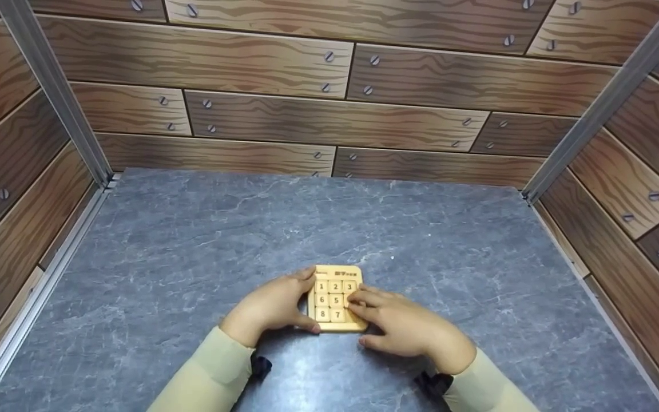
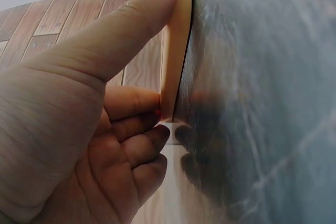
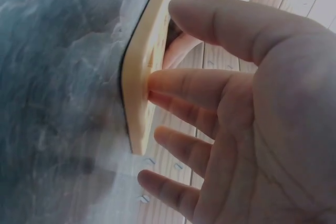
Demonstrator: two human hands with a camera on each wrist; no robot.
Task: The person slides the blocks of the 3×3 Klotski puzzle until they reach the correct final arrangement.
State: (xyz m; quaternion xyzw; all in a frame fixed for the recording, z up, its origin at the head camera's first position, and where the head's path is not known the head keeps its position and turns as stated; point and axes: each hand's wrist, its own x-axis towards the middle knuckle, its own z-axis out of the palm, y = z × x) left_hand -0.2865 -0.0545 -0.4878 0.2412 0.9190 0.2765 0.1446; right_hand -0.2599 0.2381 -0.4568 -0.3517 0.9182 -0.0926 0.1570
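A yellow number slide puzzle (image 1: 336, 300) lies on the grey table, its tiles facing up. Its top row reads 1, 2, 3; 6 and 5 show below, then 8 and 7. My left hand (image 1: 275, 303) grips its left side, thumb at the near edge and fingers at the far left corner. In the left wrist view the thumb presses on the puzzle's side (image 2: 181, 30). My right hand (image 1: 401, 323) reaches over the right side with extended fingers, fingertips on the tiles, covering the right column below the 3. The right wrist view shows the puzzle's edge (image 3: 137, 82) under two fingertips.
The marbled grey table (image 1: 306, 223) spreads around the puzzle. Wood-patterned walls (image 1: 261, 63) stand at the back and both sides, with metal rails (image 1: 60, 97) at the corners. Dark straps sit at both wrists, by light green sleeves (image 1: 209, 366).
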